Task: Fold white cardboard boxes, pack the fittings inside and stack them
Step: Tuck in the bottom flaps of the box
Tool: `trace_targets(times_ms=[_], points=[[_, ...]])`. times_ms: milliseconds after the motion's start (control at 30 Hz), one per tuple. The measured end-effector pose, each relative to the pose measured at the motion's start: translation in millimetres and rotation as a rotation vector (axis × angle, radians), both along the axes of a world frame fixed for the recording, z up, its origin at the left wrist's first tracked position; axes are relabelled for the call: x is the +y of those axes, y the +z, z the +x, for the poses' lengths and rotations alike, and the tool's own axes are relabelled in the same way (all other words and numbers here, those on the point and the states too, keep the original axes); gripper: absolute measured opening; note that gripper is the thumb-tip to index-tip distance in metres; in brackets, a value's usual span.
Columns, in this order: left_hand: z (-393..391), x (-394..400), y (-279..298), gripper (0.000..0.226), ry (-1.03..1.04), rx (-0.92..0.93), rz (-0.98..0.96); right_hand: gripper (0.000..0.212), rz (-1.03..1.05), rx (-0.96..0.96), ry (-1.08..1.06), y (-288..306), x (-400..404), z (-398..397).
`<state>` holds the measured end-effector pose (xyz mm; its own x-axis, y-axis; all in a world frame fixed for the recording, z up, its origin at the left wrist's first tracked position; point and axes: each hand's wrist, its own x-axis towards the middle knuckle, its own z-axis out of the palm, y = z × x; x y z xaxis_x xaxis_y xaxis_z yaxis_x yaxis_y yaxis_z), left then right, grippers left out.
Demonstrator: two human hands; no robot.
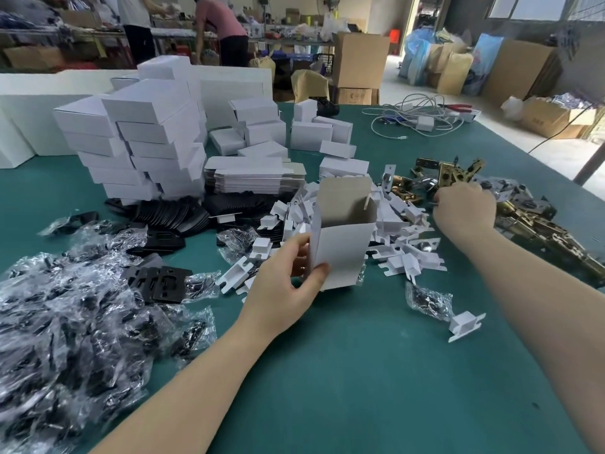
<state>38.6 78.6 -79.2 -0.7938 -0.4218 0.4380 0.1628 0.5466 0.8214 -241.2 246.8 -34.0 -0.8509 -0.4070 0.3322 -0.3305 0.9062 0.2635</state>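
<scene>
A white cardboard box stands upright on the green table, its top open and the grey inside showing. My left hand grips its lower left corner, thumb on the front face. My right hand reaches into the pile of brass latch fittings at the right, fingers curled down among them; what they hold is hidden. Behind the box lies a heap of small white card inserts. A stack of flat box blanks and a tall stack of folded white boxes stand to the left.
Clear bags of black parts cover the left of the table, with black plates among them. One bag and one insert lie loose near the middle. White cables lie far right. Two persons stand at the back.
</scene>
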Motion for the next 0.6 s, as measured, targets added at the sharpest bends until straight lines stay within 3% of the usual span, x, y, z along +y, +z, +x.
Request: trace_targets(times_ms=[233, 600], points=[[-1, -1, -1, 0.037, 0.013, 0.007, -0.030, 0.015, 0.235, 0.063, -0.027, -2, -1, -11], [-2, -2, -2, 0.036, 0.022, 0.000, -0.030, 0.016, 0.210, 0.146, 0.031, -4, 1, -15]])
